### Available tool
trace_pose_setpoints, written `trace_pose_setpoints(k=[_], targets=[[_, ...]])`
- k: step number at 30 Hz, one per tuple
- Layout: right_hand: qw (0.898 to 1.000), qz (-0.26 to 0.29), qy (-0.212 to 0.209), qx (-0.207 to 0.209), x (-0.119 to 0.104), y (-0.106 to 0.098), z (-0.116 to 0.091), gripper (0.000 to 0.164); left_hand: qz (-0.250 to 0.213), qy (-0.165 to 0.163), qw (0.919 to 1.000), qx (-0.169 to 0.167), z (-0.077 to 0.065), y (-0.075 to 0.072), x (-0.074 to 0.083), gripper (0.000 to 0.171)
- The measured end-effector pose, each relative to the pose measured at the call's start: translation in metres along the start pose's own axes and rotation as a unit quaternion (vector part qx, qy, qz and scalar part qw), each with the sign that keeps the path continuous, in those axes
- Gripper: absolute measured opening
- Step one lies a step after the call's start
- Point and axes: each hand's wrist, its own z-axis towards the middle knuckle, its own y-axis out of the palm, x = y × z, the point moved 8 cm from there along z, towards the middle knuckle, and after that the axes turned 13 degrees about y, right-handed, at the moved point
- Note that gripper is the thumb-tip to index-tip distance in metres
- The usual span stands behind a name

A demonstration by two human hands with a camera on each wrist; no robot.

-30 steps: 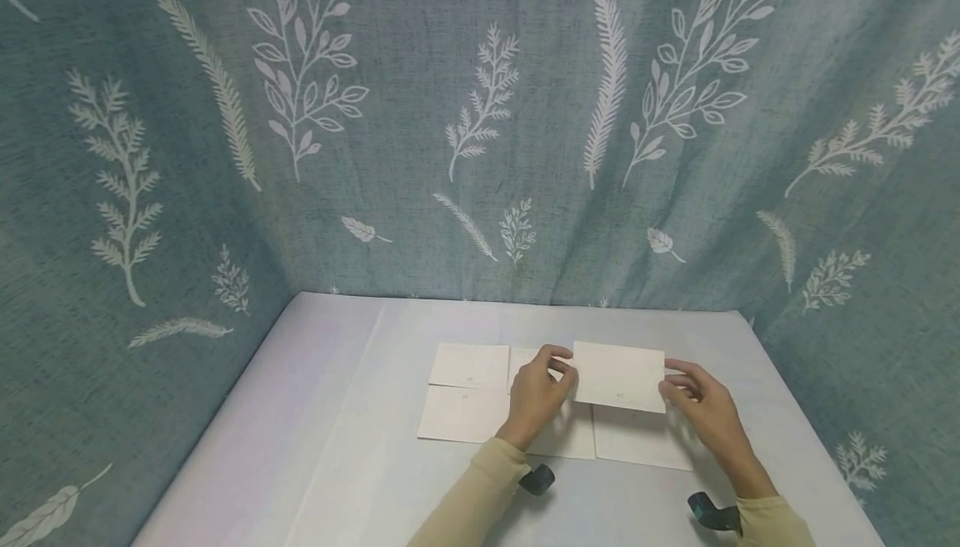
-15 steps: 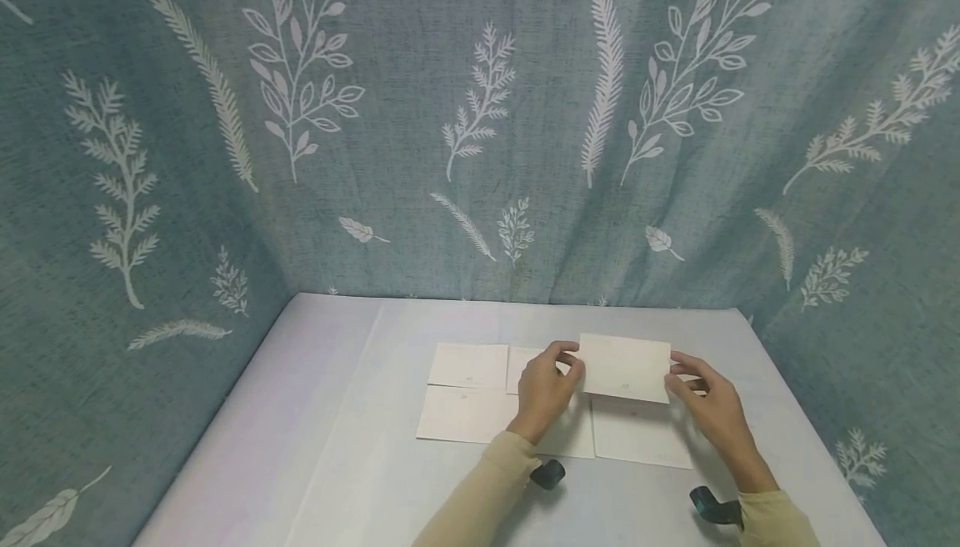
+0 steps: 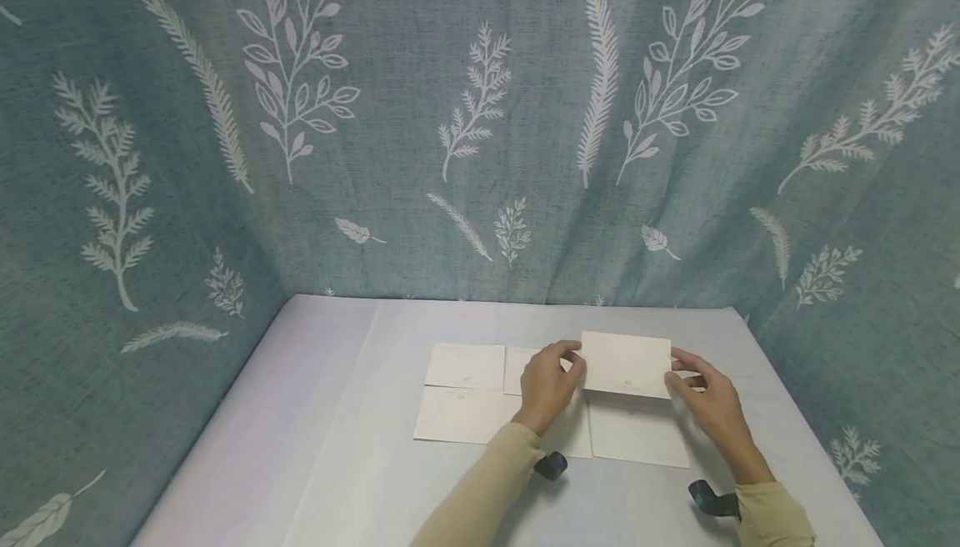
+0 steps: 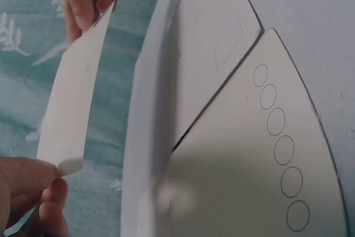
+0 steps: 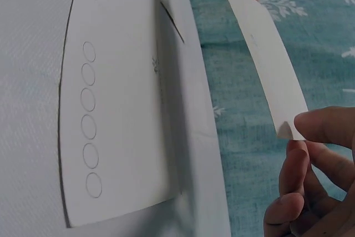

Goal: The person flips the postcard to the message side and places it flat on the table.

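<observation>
Between both hands a cream paper envelope (image 3: 626, 365) is held up by its two short ends, tilted toward me, with a small printed mark near its lower edge. My left hand (image 3: 547, 384) pinches the left end; thumb and curled fingers show at that end in the left wrist view. The right hand (image 3: 712, 405) pinches the opposite end between thumb and fingers. Below it lies the front right envelope (image 3: 641, 437), its upper part overlapped in the head view. In the right wrist view, a row of printed circles runs along a lying envelope (image 5: 122, 104).
More envelopes lie edge to edge: back left (image 3: 465, 366), front left (image 3: 457, 415), front middle (image 3: 570, 439) and a back middle one (image 3: 516, 370) partly behind the left hand. They rest on a white table (image 3: 360, 447). A leaf-patterned teal curtain (image 3: 405, 155) surrounds it.
Both hands have raised the held envelope a little, away from me and slightly right. Most of that shift came in the first half second. The lying envelopes stay put.
</observation>
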Motion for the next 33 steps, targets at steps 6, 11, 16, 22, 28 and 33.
trace_pose_setpoints(k=[6, 11, 16, 22, 28, 33], targets=[[1.0, -0.007, 0.01, 0.0, 0.004, 0.001, 0.002, 0.051, 0.014, 0.002, 0.9998, -0.011, 0.002, 0.003, 0.001, 0.024], [1.0, -0.015, 0.023, -0.006, 0.008, 0.003, 0.005, 0.052, 0.021, -0.002, 0.9995, -0.024, 0.003, 0.009, 0.0, 0.024], [0.999, -0.017, 0.026, -0.014, 0.013, 0.006, 0.008, 0.051, 0.022, -0.014, 0.9991, -0.034, 0.003, 0.013, -0.001, 0.024], [0.999, -0.018, 0.02, -0.025, 0.015, 0.01, 0.01, 0.051, 0.03, -0.031, 0.9974, -0.058, 0.002, 0.018, -0.006, 0.026], [0.998, -0.032, 0.031, -0.034, 0.02, 0.015, 0.015, 0.053, 0.057, -0.038, 0.9938, -0.087, 0.003, 0.027, -0.008, 0.032], [0.998, -0.045, 0.038, -0.038, 0.025, 0.018, 0.018, 0.054, 0.071, -0.036, 0.9925, -0.093, 0.005, 0.032, -0.005, 0.035]])
